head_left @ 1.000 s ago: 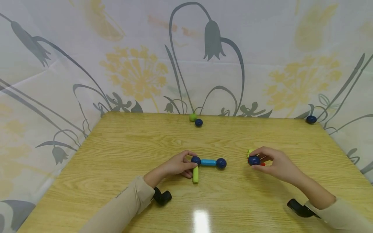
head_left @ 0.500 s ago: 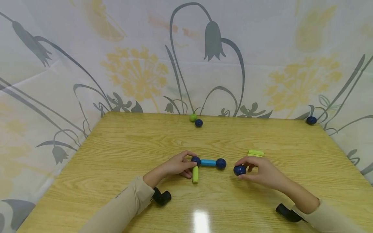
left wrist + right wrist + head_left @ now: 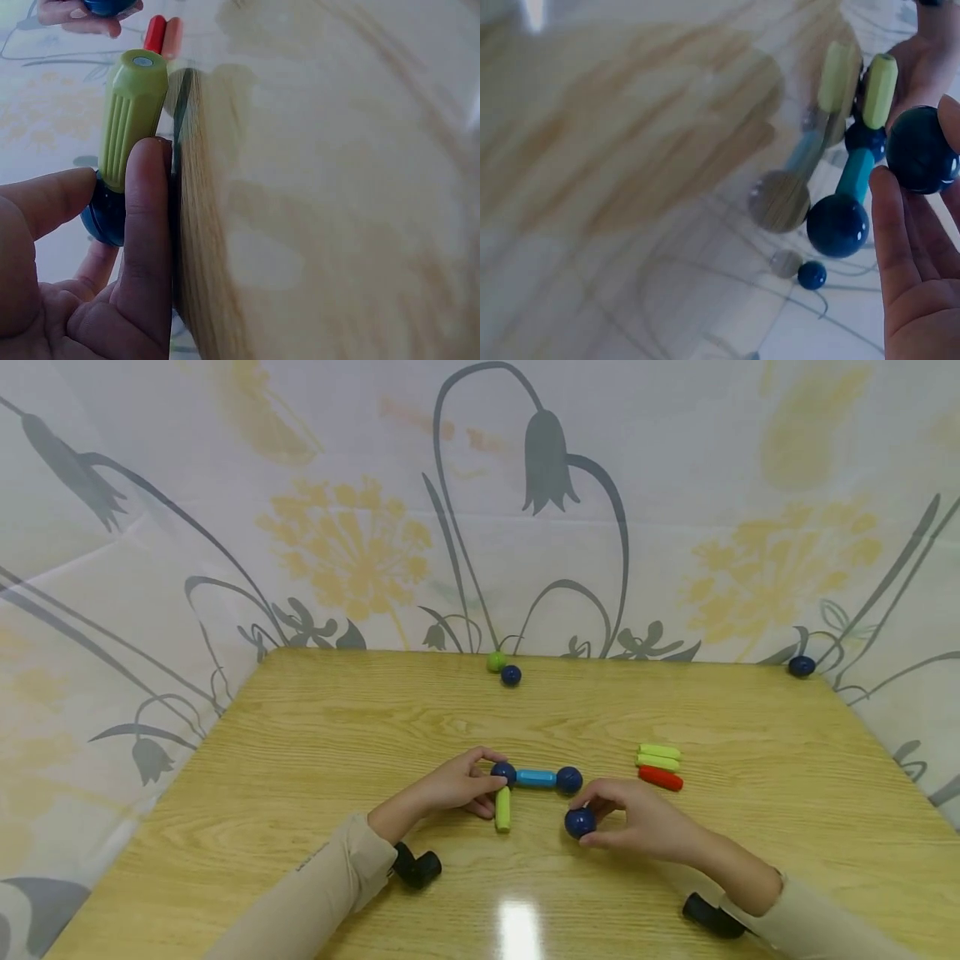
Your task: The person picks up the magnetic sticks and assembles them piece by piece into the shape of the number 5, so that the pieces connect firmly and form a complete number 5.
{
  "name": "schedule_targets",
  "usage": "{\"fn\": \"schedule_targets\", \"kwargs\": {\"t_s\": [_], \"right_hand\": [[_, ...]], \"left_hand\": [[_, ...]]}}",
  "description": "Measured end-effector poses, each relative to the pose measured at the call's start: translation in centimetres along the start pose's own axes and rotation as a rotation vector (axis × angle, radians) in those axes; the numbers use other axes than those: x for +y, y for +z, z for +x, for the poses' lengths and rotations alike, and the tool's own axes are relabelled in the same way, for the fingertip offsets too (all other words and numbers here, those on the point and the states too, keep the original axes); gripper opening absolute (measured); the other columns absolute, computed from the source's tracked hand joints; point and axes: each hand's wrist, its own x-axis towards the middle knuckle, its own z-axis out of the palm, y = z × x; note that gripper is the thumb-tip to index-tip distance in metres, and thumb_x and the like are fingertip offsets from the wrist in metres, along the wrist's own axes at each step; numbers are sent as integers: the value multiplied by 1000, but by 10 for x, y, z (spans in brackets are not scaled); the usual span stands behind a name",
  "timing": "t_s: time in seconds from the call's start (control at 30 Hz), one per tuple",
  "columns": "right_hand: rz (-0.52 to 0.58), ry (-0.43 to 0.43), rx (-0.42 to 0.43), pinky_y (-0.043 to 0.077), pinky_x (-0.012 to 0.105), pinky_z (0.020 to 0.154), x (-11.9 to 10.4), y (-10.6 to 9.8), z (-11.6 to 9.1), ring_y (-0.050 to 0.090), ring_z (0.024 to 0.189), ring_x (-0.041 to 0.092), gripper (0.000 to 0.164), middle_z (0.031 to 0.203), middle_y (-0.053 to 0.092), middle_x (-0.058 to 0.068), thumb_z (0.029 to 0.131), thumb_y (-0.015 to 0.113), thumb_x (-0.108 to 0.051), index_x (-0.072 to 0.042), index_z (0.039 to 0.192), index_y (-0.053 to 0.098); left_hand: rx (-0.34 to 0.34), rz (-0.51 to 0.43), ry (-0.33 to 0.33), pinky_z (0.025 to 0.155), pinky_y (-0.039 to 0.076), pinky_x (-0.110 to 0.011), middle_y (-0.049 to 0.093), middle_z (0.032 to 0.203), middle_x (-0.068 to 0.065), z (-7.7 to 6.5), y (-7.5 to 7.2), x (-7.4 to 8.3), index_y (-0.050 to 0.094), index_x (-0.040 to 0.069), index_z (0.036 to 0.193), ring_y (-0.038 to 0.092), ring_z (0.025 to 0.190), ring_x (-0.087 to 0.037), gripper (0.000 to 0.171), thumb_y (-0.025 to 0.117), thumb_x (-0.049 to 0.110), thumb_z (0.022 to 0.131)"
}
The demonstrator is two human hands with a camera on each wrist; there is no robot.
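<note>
My left hand (image 3: pixel 459 783) pinches a dark blue ball (image 3: pixel 503 773) at the corner of a small magnetic-rod build. From that ball a light blue rod (image 3: pixel 536 778) runs right to a second dark blue ball (image 3: pixel 569 780), and a yellow-green rod (image 3: pixel 503 811) points toward me. Between thumb and fingers my right hand (image 3: pixel 637 822) holds another dark blue ball (image 3: pixel 580 822), just right of the yellow-green rod's end. The right wrist view shows this held ball (image 3: pixel 921 150) close to the fingertips, with the build beyond it. In the left wrist view the yellow-green rod (image 3: pixel 133 120) rises from the gripped ball.
Two yellow-green rods (image 3: pixel 658 757) and a red rod (image 3: pixel 661 778) lie on the wooden table (image 3: pixel 360 710) beyond my right hand. A green ball (image 3: pixel 496 662) and a dark blue ball (image 3: pixel 511 676) sit at the back edge; another blue ball (image 3: pixel 801 667) is at the far right corner.
My right hand has carried its blue ball left and toward me, from beside the loose rods to near the build, uncovering the red rod. The left hand has stayed in place.
</note>
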Motion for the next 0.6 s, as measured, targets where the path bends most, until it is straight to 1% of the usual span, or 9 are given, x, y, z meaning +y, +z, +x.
{"fn": "schedule_targets", "kwargs": {"t_s": [0.1,0.17,0.43,0.6], "right_hand": [[38,-28,-16,54,29,70,-2,5,4,62,83,10,30,99,63,2,81,74,-20,-9,106,61],[48,-29,-32,55,28,69,-4,7,6,62,83,10,30,99,62,2,81,74,-20,-10,106,61],[-27,-18,-89,52,25,68,-14,15,15,57,79,6,27,96,64,-7,81,74,-24,-13,104,65],[-12,-25,-128,52,25,71,-17,20,20,58,83,4,28,100,64,-5,82,74,-24,-13,106,64]], "left_hand": [[-1,-2,-2,64,56,-33,61,89,-14,-1,0,1,40,5,134,63,68,-19,41,53,14,96],[-1,-1,-1,64,56,-34,61,89,-14,-1,0,1,39,4,134,63,68,-19,41,53,14,96],[16,3,-5,64,56,-34,61,89,-14,-2,1,-1,40,3,133,63,67,-19,41,54,14,96],[8,5,5,65,56,-34,61,87,-14,0,2,1,40,3,133,63,67,-19,40,53,14,97]]}}
